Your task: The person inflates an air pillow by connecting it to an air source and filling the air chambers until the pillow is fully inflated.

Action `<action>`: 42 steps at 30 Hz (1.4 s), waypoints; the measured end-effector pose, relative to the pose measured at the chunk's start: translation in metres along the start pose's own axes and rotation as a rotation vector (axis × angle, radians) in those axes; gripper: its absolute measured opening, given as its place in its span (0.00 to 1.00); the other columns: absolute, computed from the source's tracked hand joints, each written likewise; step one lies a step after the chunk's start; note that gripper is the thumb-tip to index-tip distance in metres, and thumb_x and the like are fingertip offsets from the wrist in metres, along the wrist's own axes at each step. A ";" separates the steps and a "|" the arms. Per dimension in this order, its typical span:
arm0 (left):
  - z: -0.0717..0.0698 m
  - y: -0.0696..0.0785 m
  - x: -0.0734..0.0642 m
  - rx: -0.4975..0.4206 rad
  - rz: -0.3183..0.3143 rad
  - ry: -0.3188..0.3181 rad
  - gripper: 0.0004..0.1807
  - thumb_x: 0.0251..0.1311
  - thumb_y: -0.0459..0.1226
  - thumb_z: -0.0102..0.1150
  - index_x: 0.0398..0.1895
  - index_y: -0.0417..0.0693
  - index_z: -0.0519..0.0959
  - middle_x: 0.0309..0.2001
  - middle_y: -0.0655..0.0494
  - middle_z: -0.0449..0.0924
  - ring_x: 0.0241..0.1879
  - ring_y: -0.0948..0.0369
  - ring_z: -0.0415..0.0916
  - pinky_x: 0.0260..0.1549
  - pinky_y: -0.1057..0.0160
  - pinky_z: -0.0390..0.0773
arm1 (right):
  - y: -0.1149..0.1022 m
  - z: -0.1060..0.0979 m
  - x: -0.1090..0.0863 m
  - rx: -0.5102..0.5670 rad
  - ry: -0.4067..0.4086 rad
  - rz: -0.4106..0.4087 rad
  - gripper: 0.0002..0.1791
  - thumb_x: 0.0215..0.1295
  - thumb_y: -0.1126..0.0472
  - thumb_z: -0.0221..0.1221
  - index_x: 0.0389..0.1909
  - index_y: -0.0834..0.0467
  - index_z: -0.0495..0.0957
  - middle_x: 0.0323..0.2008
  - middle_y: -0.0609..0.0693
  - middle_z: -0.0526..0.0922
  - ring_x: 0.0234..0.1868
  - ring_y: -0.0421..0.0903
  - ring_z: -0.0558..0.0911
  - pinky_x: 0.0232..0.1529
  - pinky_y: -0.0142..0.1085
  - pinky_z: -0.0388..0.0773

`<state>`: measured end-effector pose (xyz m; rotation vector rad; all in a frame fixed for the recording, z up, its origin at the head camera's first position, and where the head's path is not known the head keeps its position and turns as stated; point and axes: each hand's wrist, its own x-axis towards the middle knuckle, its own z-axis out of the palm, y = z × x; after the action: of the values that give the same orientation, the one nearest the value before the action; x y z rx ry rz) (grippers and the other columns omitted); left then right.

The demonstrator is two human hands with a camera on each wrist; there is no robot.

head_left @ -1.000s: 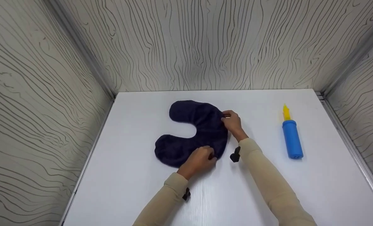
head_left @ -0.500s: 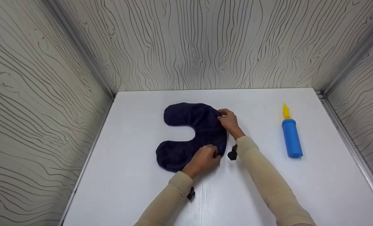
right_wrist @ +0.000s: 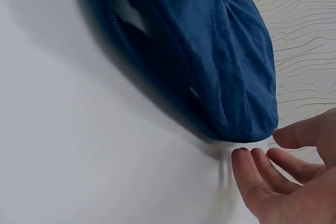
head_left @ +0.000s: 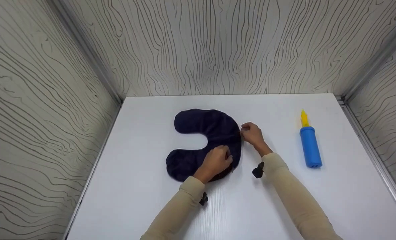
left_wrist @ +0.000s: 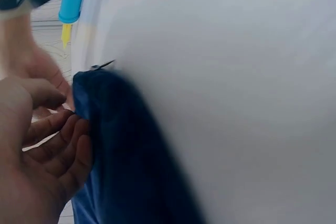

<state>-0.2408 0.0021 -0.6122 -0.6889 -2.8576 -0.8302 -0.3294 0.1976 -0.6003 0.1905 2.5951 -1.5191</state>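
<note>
A dark blue U-shaped neck pillow [head_left: 226, 128], its cover looking soft and flat, lies on the white table with its opening to the left. My left hand [head_left: 216, 161] pinches the fabric at its near outer edge and lifts it a little. In the right wrist view a zipper [right_wrist: 119, 32] runs along that edge, parted, with a gap into the cover. My right hand [head_left: 252, 135] is at the outer curve. Its thumb [right_wrist: 296, 132] meets or nearly meets the pillow's edge, while the fingers [right_wrist: 252, 174] stand apart from it with nothing between.
A blue hand pump [head_left: 310, 146] with a yellow nozzle lies to the right on the white table [head_left: 124, 200]. Wood-patterned panels [head_left: 198, 50] rise behind the table and at both sides. Each wrist carries a small black device.
The pillow has shifted slightly and its upper arm moved left. My right hand has slid down and outward along the outer curve. My left hand has raised the near edge, exposing its underside.
</note>
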 end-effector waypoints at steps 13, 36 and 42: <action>0.005 0.014 0.026 0.033 -0.109 -0.072 0.10 0.70 0.43 0.65 0.41 0.45 0.79 0.39 0.52 0.83 0.38 0.54 0.86 0.36 0.57 0.86 | 0.021 0.000 -0.042 0.138 -0.118 0.055 0.21 0.75 0.70 0.52 0.65 0.73 0.75 0.51 0.68 0.85 0.36 0.44 0.86 0.36 0.32 0.86; 0.021 0.012 0.030 -0.021 -0.292 -0.121 0.31 0.72 0.36 0.60 0.74 0.35 0.67 0.58 0.40 0.84 0.52 0.43 0.87 0.49 0.48 0.88 | 0.029 0.015 -0.053 0.236 -0.063 0.031 0.20 0.71 0.72 0.55 0.61 0.76 0.75 0.43 0.64 0.87 0.28 0.39 0.81 0.28 0.30 0.80; 0.021 0.005 0.031 -0.085 -0.263 0.006 0.12 0.80 0.43 0.55 0.49 0.42 0.76 0.38 0.41 0.87 0.41 0.43 0.90 0.35 0.45 0.87 | 0.024 0.017 -0.053 0.200 -0.033 0.045 0.19 0.72 0.66 0.59 0.58 0.73 0.78 0.41 0.63 0.88 0.27 0.40 0.81 0.27 0.32 0.80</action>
<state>-0.2658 0.0297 -0.6212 -0.3185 -2.9627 -0.9894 -0.2724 0.1918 -0.6196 0.2391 2.3953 -1.7494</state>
